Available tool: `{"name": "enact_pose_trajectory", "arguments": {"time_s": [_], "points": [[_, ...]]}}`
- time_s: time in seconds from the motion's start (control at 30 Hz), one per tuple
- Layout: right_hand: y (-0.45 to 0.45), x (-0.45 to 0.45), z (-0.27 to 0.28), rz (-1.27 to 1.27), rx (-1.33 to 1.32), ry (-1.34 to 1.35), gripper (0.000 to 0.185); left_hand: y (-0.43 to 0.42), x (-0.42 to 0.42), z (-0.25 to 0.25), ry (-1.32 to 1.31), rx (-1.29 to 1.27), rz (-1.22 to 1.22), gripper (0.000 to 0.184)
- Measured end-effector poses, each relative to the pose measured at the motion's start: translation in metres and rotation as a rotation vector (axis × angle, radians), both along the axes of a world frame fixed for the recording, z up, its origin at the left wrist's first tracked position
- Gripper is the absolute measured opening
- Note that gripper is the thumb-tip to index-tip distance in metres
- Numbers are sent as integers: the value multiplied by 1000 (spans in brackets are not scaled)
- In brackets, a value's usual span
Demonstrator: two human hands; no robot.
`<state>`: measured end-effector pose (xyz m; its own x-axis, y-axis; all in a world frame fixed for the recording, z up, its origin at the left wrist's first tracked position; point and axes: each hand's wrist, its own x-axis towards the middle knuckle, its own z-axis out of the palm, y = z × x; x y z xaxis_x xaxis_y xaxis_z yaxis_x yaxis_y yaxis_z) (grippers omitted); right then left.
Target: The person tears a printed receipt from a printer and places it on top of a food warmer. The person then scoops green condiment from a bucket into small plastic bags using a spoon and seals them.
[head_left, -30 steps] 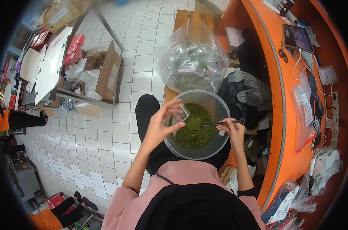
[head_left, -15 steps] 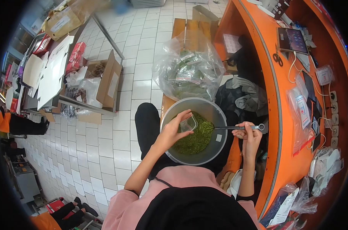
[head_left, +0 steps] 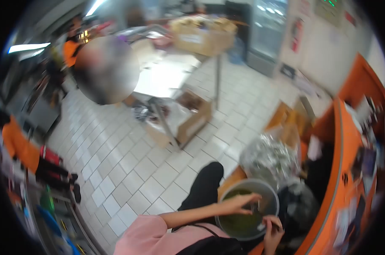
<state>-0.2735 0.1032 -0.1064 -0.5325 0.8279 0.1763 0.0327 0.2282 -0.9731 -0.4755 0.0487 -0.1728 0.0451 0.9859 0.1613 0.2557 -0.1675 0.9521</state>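
A grey translucent bucket (head_left: 274,199) with green chopped leaves (head_left: 241,223) in it rests at my lap. My left hand (head_left: 239,204) is over the bucket's opening, its thumb and fingers curved around a small clear container (head_left: 255,207), which is blurred here. At the bucket's right side my right hand (head_left: 273,223) is closed on a dark-handled utensil, mostly hidden by the fingers and smeared by motion. Behind the bucket sits a large clear plastic bag (head_left: 269,159) of packets.
An orange counter (head_left: 334,178) curves along the right. A table with white sheets (head_left: 165,76) stands ahead, a cardboard box (head_left: 192,127) beneath it. Another person in orange (head_left: 22,144) is at the left, and one more (head_left: 69,51) farther back. Dark clothing (head_left: 300,204) lies beside the bucket.
The view has swung up and to the left, so the bucket and my hands appear lower right. The utensil was drawn rightward earlier; now my right hand is closer to the bucket and my left hand.
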Motion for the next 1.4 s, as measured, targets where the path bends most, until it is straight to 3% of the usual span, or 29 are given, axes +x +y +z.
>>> {"name": "enact_pose_trajectory", "arguments": {"time_s": [0.03, 0.07, 0.23, 0.4, 0.47, 0.5, 0.6, 0.67, 0.73, 0.83, 0.93, 1.0, 1.4], "points": [[5, 7, 0, 23, 5, -40, 5, -1, 0, 4, -81, 14, -31, 63], [-1, 5, 24, 32, 184, -148, 15, -1, 1, 3, -93, 25, -41, 62], [3, -1, 23, -40, 365, -65, 13, -6, 2, -3, -72, 28, -8, 55], [11, 20, 6, -218, 246, -43, 12, -7, -8, -6, -89, -43, 161, 43], [2, 14, 26, 135, 101, -227, 17, -6, -13, -7, -55, -57, 170, 43], [8, 25, 2, 441, 232, -379, 32, -6, -15, -8, -93, -54, 163, 45], [3, 18, -19, 403, 236, -435, 45, -2, -17, -5, -245, -21, 112, 48], [1, 8, -27, 385, 231, -495, 60, -4, -13, 7, -642, -69, -40, 34], [6, -6, -22, 260, 273, -396, 50, -5, -5, 8, -696, -88, -36, 28], [5, -21, -7, 89, -32, -192, 16, -3, 4, 15, -705, -40, -15, 18], [7, -32, -15, 43, -86, -137, 11, -5, 5, 27, -678, 47, 72, 12], [3, -39, -8, 47, -80, -55, 11, -6, 2, 30, -312, 266, 254, 9], [-10, -45, 0, -1, -73, 173, 7, -10, 8, 48, -328, 250, 204, 11]]}}
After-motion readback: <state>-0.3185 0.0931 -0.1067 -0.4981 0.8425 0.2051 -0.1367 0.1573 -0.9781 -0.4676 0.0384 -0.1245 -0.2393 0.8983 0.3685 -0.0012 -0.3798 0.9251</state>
